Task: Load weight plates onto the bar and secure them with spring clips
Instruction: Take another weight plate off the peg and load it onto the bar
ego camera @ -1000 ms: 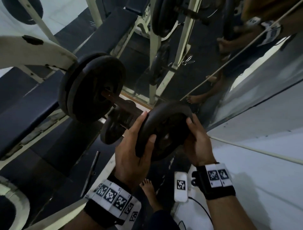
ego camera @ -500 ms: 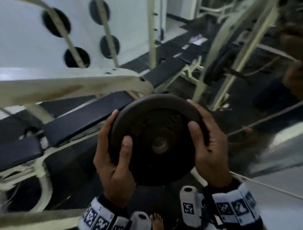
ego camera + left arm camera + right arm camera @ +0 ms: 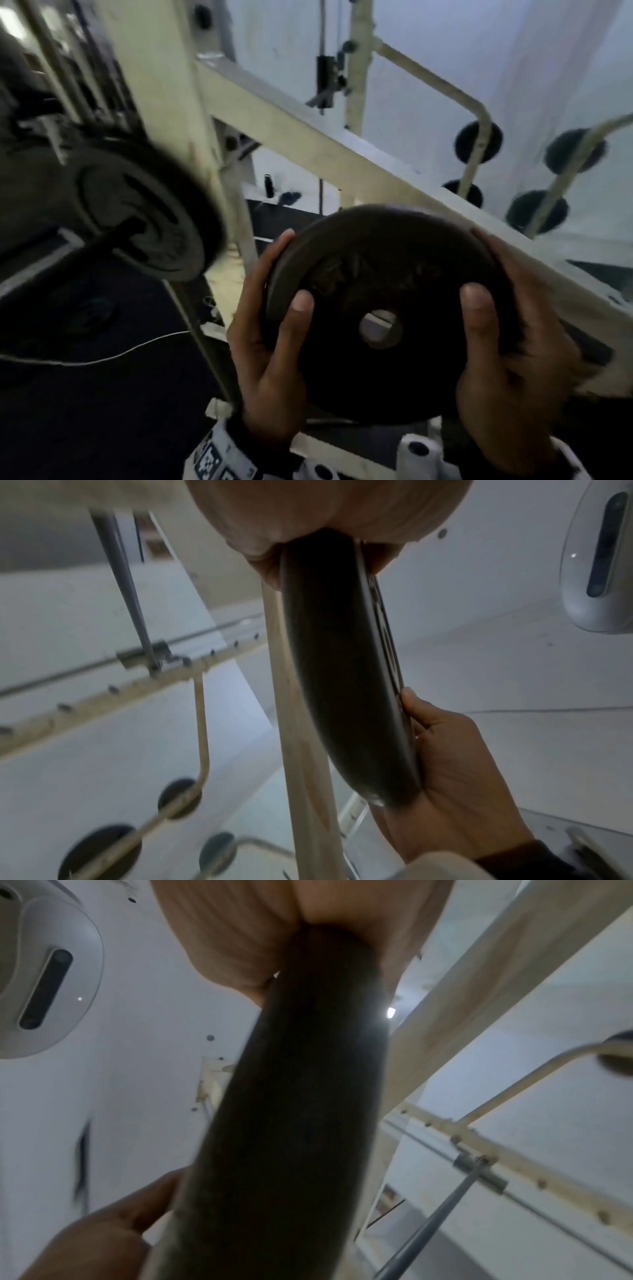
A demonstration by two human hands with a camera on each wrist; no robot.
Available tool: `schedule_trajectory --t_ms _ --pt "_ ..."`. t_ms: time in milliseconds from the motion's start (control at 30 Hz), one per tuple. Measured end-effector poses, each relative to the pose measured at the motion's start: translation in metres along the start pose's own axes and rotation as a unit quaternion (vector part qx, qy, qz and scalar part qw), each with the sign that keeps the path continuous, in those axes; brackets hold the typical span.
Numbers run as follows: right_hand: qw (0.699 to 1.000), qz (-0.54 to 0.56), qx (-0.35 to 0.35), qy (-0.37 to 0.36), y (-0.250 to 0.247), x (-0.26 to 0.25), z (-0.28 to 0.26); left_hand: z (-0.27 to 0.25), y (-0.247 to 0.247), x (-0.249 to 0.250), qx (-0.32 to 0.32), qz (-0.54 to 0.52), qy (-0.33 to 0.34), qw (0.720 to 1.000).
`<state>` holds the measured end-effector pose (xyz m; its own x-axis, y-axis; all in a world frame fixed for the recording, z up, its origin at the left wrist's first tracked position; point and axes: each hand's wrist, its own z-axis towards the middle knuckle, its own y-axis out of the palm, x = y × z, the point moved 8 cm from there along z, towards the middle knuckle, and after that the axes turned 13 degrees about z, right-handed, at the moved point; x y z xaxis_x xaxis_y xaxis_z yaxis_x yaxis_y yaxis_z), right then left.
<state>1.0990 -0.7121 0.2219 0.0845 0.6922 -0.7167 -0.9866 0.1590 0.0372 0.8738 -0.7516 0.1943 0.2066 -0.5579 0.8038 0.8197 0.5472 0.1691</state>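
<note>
place: gym | evidence: cream rack frame (image 3: 308,144); loaded plate (image 3: 144,212); stored plates (image 3: 537,212)

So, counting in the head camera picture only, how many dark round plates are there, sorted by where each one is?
held plate, gripped by left hand and right hand: 1
loaded plate on the bar: 1 (blurred, more may hide behind it)
dark discs at the far right: 4
Total: 6
</note>
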Motion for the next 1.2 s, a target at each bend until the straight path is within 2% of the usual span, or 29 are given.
schedule_trajectory --t_ms 133,267,433,633,800,967,1200 --pt "0.991 0.097 -0.089 -0.038 0.079 -0.013 0.005 0.011 -0.073 0.022 0.122 0.045 0.037 0.991" --pt "0.97 0.183 -0.153 -0.045 0.143 -0.034 -0.002 0.007 -0.133 0.043 0.21 0.073 0.055 0.973" --pt "0.925 0.265 -0.255 -0.094 0.23 -0.076 -0.027 -0.008 -0.213 0.075 0.31 0.158 0.09 0.933" --pt "0.867 0.352 -0.341 -0.09 0.314 -0.117 -0.072 -0.031 -0.299 0.092 0.409 0.177 0.103 0.889" --pt "0.846 0.39 -0.358 -0.063 0.36 -0.128 -0.107 -0.034 -0.35 0.086 0.428 0.182 0.09 0.881" --pt "0.857 0.368 -0.355 -0.062 0.38 -0.123 -0.125 -0.029 -0.381 0.058 0.418 0.182 0.059 0.888" --pt "0.879 0.32 -0.342 -0.083 0.392 -0.12 -0.138 -0.013 -0.402 0.021 0.401 0.14 0.021 0.905"
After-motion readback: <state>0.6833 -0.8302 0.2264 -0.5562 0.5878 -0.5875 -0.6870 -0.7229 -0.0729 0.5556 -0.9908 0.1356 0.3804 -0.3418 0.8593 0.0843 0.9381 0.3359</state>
